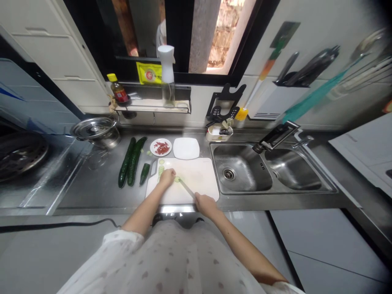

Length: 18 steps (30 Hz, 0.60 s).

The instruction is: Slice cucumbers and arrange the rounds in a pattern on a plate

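Note:
A white cutting board (199,179) lies on the steel counter in front of me. My left hand (167,177) is closed over a piece of cucumber at the board's left part, with a pale cut end (177,179) showing by the fingers. My right hand (206,203) grips the handle of a knife (186,188), whose blade points up-left toward the left hand. Several thin cucumber slices (161,166) lie at the board's left edge. Two whole cucumbers (131,161) and a short cucumber piece (144,173) rest on the counter to the left.
Behind the board stand a small plate of red chopped bits (161,147) and a white plate (186,148). A double sink (269,171) with a faucet (277,136) is to the right. A steel pot (97,130) sits at left. Bottles stand on a shelf (153,107).

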Tool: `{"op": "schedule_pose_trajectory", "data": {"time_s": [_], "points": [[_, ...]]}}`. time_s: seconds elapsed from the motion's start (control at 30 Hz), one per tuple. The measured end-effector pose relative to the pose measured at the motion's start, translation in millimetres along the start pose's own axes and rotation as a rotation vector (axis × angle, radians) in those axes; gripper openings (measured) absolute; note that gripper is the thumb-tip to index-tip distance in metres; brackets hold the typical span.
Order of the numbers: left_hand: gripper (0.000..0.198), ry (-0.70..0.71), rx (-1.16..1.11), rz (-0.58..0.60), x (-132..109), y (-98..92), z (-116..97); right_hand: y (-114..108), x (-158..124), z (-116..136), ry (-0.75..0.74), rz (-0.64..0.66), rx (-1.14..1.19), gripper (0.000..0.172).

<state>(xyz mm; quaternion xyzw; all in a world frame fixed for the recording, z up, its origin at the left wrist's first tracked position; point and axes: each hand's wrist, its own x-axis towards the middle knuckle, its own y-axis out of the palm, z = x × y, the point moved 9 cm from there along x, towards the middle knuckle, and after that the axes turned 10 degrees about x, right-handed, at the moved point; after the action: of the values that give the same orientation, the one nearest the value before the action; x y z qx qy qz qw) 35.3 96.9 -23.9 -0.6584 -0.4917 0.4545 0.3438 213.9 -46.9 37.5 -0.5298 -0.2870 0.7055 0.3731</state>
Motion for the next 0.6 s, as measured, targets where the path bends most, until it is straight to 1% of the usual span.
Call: {"op": "schedule_pose_trajectory", "data": {"time_s": [0.43,0.6], "points": [[0.017,-0.023,-0.002,0.014,0.8,0.3,1.4,-3.6,1.4,5.0,-0.033,0.025,-0.010,0.028],[0.017,-0.020,0.000,0.018,-0.5,-2.1,-0.8,-5.9,1.4,5.8,-0.023,0.036,0.004,0.029]]}}
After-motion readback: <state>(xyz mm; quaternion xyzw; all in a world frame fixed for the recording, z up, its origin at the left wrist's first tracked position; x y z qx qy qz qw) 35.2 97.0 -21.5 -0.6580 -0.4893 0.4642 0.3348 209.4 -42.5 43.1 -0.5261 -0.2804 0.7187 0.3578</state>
